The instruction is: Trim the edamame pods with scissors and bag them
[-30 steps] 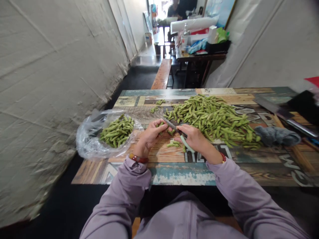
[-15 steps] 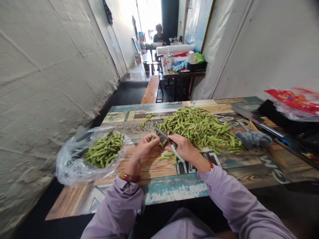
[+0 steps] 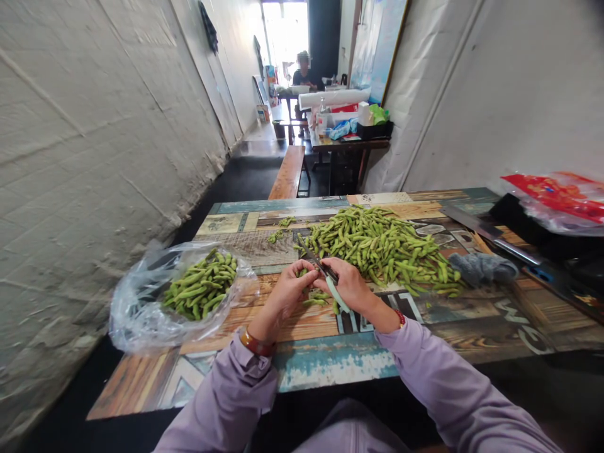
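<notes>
My right hand point(image 3: 349, 284) is closed around a pair of scissors point(image 3: 336, 293) with pale green handles, its blades pointing up and left. Close beside the blades, my left hand point(image 3: 292, 286) pinches a green soybean pod point(image 3: 302, 272), partly hidden by the fingers. Beyond both hands spreads a big heap of green pods point(image 3: 377, 242). A few loose pods point(image 3: 315, 302) lie on the table beneath my hands. To the left, a clear plastic bag point(image 3: 136, 318) stands open with many pods point(image 3: 202, 286) inside.
The patterned table point(image 3: 330, 358) also bears small green trimmings point(image 3: 278, 235), a grey cloth point(image 3: 486, 268), a long-bladed knife point(image 3: 472, 223) and a red plastic package point(image 3: 557, 195) at the right. A bench point(image 3: 287, 173), a cluttered table point(image 3: 349, 141) and a seated person point(image 3: 302, 75) are farther back.
My left hand has moved right, closer to the scissors and my right hand. The scissors stay in my right hand. The view has shifted slightly.
</notes>
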`<action>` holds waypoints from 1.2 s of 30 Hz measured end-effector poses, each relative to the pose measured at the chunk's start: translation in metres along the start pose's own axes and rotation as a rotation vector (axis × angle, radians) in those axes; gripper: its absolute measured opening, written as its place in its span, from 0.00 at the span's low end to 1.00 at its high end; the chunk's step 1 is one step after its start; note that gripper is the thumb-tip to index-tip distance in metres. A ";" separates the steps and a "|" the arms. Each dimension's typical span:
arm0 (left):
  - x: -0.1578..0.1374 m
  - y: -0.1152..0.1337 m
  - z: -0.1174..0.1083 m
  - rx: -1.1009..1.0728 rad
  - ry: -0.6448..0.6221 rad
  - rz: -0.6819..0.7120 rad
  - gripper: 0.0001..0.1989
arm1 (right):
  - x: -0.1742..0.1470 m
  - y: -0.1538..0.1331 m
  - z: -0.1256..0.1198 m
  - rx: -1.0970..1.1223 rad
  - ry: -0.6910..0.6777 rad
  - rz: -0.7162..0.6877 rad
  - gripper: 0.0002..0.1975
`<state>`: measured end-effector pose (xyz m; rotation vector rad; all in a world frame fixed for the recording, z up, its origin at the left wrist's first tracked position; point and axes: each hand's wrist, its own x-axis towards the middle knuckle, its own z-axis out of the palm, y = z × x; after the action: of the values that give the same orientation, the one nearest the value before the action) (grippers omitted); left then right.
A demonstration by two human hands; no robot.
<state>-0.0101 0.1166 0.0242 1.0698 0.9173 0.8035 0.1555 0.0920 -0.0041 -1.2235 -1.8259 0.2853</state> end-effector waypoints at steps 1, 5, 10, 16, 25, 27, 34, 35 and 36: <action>0.000 0.000 0.000 0.013 0.009 0.003 0.20 | 0.000 0.000 0.000 0.009 0.004 0.003 0.17; -0.001 0.002 0.000 0.027 0.004 0.002 0.20 | 0.000 -0.004 0.000 0.033 0.010 0.018 0.15; -0.004 0.009 0.000 0.026 -0.053 -0.019 0.18 | 0.003 -0.005 -0.003 0.114 0.040 0.107 0.12; -0.002 0.005 -0.002 0.030 -0.051 -0.006 0.16 | 0.005 -0.008 -0.004 0.113 0.027 0.155 0.10; 0.000 0.008 -0.008 -0.027 -0.023 0.085 0.18 | 0.003 -0.004 -0.016 0.032 0.028 0.097 0.13; 0.000 0.012 -0.011 -0.029 0.021 0.129 0.17 | 0.003 -0.001 -0.020 -0.002 0.009 0.059 0.15; 0.000 0.013 -0.017 -0.021 0.077 0.194 0.13 | -0.001 -0.001 -0.023 -0.069 -0.174 -0.003 0.21; 0.001 0.013 -0.017 -0.016 0.078 0.216 0.12 | -0.001 -0.002 -0.023 -0.077 -0.187 -0.007 0.21; 0.001 0.012 -0.018 -0.007 0.079 0.232 0.12 | -0.001 -0.003 -0.023 -0.088 -0.199 -0.009 0.21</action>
<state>-0.0273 0.1278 0.0315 1.1590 0.8654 1.0465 0.1719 0.0834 0.0102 -1.2849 -2.0325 0.3344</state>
